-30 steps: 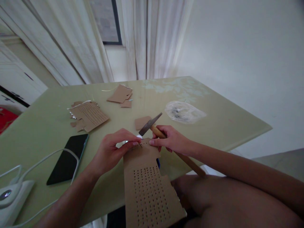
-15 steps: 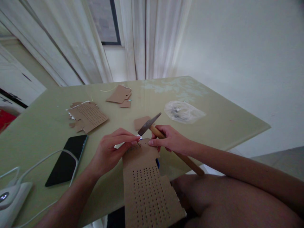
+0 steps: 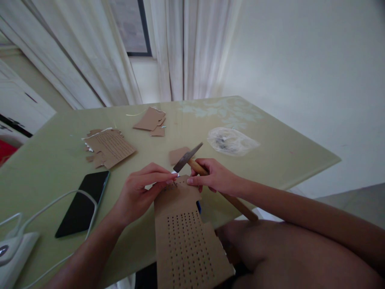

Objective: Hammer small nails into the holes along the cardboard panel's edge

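Head view: right hand (image 3: 215, 176) grips a hammer (image 3: 192, 160). Left hand (image 3: 141, 190) pinches a small nail (image 3: 175, 183) at the perforated cardboard (image 3: 186, 237).

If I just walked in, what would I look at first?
Probably the hammer in the right hand, near the front edge of the green table. Its head hangs just above a brown card full of little holes, whose top end the left hand pinches. Further left lies a black phone, and torn card scraps lie further back.
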Demonstrator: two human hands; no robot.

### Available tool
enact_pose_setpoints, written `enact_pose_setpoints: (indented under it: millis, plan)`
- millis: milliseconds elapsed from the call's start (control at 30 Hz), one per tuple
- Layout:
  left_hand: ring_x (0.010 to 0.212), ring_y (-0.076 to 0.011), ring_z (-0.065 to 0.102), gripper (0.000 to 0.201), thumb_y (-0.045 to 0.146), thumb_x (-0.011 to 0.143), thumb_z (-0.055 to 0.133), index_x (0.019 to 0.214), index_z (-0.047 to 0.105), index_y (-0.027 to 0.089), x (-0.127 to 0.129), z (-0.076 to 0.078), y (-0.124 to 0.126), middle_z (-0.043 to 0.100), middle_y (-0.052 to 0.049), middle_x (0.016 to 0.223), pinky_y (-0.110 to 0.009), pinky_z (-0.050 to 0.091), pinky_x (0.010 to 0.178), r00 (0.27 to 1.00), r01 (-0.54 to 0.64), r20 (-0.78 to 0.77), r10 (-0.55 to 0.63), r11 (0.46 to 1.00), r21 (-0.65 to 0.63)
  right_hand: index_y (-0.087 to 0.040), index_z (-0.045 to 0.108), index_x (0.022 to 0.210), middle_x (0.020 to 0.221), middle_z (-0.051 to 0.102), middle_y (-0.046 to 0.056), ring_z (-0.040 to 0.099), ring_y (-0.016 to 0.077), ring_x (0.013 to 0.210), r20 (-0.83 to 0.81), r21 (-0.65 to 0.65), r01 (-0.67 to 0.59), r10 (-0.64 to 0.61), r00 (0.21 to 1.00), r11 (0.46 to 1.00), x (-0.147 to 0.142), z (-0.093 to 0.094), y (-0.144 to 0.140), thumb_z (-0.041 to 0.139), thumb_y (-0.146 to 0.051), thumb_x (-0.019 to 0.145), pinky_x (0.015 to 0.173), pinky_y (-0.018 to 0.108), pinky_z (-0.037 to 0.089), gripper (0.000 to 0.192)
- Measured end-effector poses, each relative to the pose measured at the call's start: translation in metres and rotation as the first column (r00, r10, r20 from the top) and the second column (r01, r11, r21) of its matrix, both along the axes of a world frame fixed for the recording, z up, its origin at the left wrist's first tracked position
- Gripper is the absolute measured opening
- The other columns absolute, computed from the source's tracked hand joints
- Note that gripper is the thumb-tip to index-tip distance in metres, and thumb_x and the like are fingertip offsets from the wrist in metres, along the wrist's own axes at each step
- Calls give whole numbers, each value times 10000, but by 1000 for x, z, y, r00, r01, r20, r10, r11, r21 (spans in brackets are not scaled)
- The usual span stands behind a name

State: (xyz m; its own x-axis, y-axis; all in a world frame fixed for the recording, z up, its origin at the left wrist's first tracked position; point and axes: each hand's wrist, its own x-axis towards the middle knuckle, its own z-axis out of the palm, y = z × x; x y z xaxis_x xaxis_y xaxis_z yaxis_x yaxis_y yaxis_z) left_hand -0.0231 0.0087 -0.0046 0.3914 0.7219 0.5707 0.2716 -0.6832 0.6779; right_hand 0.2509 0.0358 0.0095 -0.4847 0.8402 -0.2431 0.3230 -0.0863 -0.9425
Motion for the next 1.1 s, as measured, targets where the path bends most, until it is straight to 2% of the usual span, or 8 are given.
enact_pose_setpoints:
  millis: [367,700,900,1100]
  plan:
    - [892,-140,778,292,103,1007,738,1174,867,305,-1,0,1,838,-31,1034,-205,608,754,1000,-21,-11,21,1000,12,-219,642,938,694,718,-26,602,120,526,-15,1,-12,12,1000,1000,0,0,0,893,-475,867,396,195,396,366]
    - [916,-113,767,326,78,1017,721,1217,847,302,-4,-5,1,823,-20,1055,-174,600,782,1000,15,-11,-15,999,28,-210,647,944,689,697,-31,585,116,521,-8,-23,-21,21,1000,1000,1,1,0,909,-520,842,397,202,392,418]
    - [904,-122,773,312,77,1011,726,1194,854,295,-3,-2,2,828,-26,1051,-180,604,755,1000,3,-21,-2,999,35,-206,638,913,705,682,-34,640,126,573,-41,-24,-16,15,999,1000,0,0,0,924,-488,828,442,204,416,410]
    - [897,-112,769,315,58,1004,725,1192,850,278,-1,-1,1,825,-22,1037,-166,602,762,1000,14,-12,-14,999,44,-212,639,955,701,693,-39,633,131,550,-4,-26,-20,20,1000,999,2,-1,0,906,-515,850,391,199,415,417]
